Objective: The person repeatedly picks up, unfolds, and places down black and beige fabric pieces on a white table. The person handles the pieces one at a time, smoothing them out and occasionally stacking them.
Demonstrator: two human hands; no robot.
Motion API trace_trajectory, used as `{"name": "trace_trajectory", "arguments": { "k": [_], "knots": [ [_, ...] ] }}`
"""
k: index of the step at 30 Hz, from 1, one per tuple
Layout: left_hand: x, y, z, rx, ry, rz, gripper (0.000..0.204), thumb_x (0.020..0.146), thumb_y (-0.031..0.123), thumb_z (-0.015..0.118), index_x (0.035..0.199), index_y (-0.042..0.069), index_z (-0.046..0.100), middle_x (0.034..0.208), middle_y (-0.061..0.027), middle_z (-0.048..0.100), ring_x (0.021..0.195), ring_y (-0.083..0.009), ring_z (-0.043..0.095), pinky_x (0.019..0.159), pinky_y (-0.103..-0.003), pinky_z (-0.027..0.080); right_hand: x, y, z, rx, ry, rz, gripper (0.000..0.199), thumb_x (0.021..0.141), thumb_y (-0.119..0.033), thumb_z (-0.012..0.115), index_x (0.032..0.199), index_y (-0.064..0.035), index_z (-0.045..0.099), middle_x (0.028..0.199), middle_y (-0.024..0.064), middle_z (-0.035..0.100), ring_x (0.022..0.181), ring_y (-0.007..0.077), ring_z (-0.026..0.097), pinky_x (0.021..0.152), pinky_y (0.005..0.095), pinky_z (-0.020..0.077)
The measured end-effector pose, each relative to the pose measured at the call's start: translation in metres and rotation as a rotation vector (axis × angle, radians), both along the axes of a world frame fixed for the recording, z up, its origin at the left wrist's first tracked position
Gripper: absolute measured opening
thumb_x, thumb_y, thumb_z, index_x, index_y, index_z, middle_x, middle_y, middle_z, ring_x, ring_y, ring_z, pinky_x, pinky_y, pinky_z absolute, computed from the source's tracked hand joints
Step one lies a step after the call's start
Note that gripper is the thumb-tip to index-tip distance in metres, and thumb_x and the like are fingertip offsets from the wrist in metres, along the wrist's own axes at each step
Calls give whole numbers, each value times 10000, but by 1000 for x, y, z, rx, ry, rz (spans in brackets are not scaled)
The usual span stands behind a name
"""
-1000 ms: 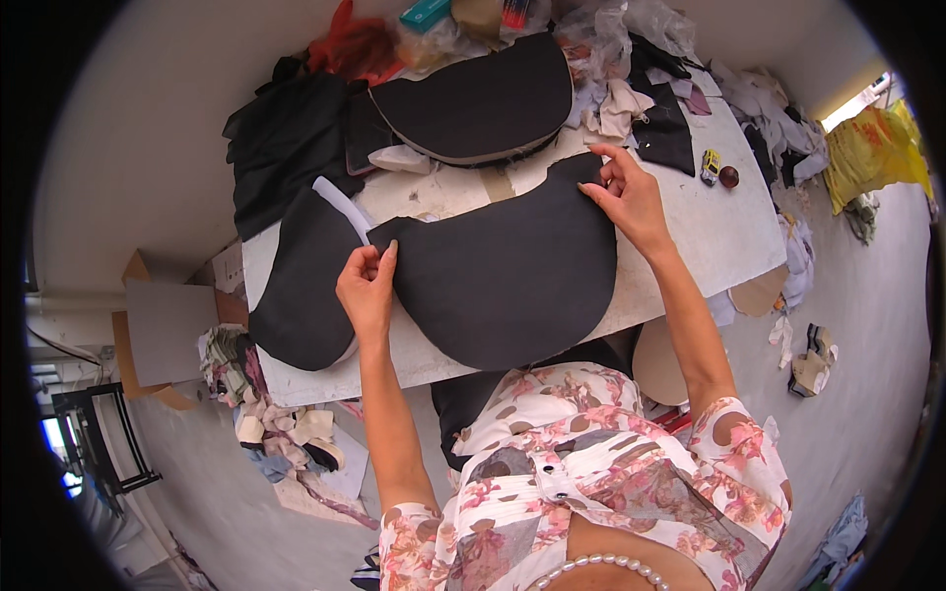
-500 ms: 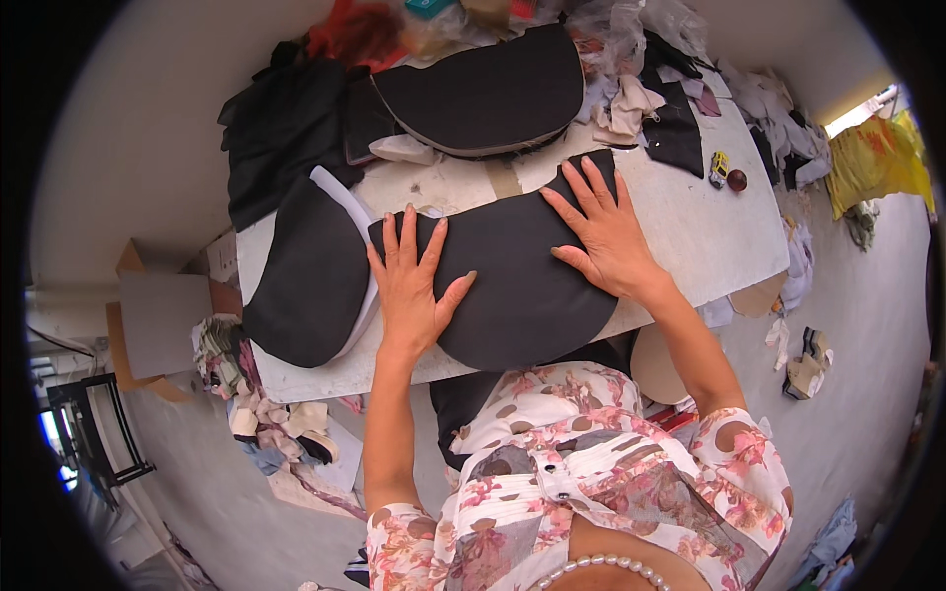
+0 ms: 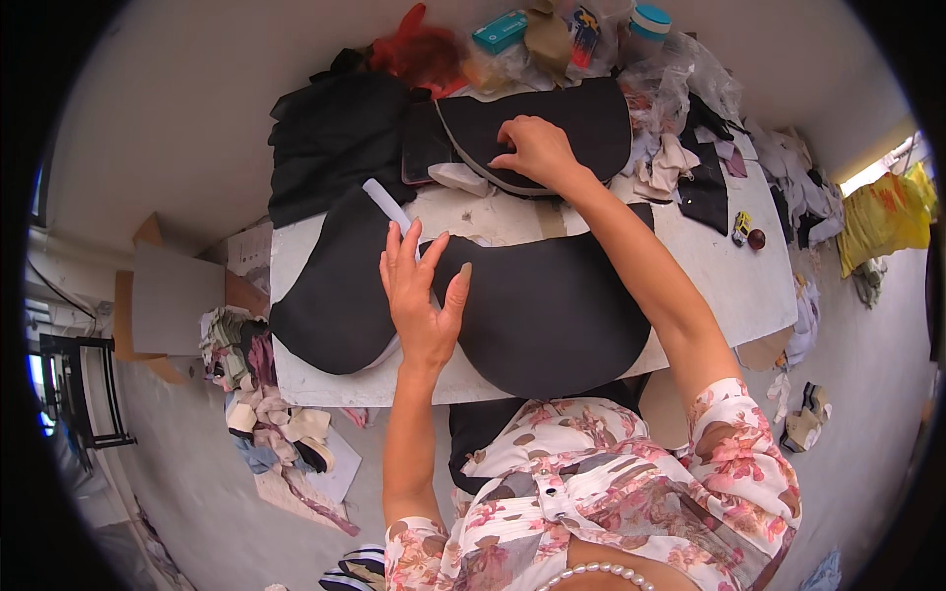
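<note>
My left hand [image 3: 426, 313], fingers spread, rests on the left edge of a wide black fabric panel [image 3: 562, 315] with a rounded near edge. Its fingertips reach over the border of a second black panel [image 3: 335, 295] on the left, which has a white edge strip [image 3: 386, 205]. My right hand [image 3: 538, 156] is over a stack of rounded black panels [image 3: 581, 113] at the back. Its fingers are loosely bent, with a gap between thumb and forefinger, and nothing is seen lifted. My right forearm passes over the wide panel's right end.
Folded black cloth [image 3: 335, 148] lies at the back left of the white table [image 3: 690, 295]. Plastic bags, a teal box [image 3: 501, 32] and fabric scraps crowd the back. A toy car [image 3: 741, 228] and a dark red ball [image 3: 757, 239] sit at the right. An open carton [image 3: 177, 295] stands left.
My right hand has left the wide panel and moved forward to the far stack. My left hand stays spread at the panel's left side. The view has shifted, showing more of the back.
</note>
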State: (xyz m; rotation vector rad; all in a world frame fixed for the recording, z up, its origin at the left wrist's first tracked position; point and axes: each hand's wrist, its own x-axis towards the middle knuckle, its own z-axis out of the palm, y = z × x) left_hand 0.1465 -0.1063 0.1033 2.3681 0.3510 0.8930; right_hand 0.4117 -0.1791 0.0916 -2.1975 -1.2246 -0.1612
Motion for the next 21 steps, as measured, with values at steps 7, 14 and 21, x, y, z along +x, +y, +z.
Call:
{"name": "trace_trajectory", "arguments": {
  "k": [7, 14, 21],
  "knots": [
    [29, 12, -3, -947, -274, -45, 271, 937, 170, 633, 1123, -26, 640, 1159, -144, 646, 1144, -236, 588, 990, -340, 446, 14, 11, -2, -89, 12, 0, 165, 814, -197, 626, 854, -66, 718, 850, 119, 696, 848, 317, 663, 744, 414, 513],
    [120, 31, -6, -1921, -103, -81, 481, 920, 292, 666, 1234, -36, 508, 1101, -153, 642, 1083, -242, 604, 916, -379, 507, -11, -23, 33, -9, -55, 199, 139, 805, -180, 623, 852, -87, 715, 818, 103, 684, 838, 303, 651, 729, 407, 511],
    [137, 31, -15, -1008, -304, -100, 349, 872, 180, 736, 1124, -40, 636, 896, -24, 666, 761, -82, 569, 698, -248, 473, -21, -38, 63, 308, -222, 385, 330, 769, -128, 648, 1096, -85, 666, 960, 141, 682, 968, 320, 632, 839, 391, 502]
  ]
}}
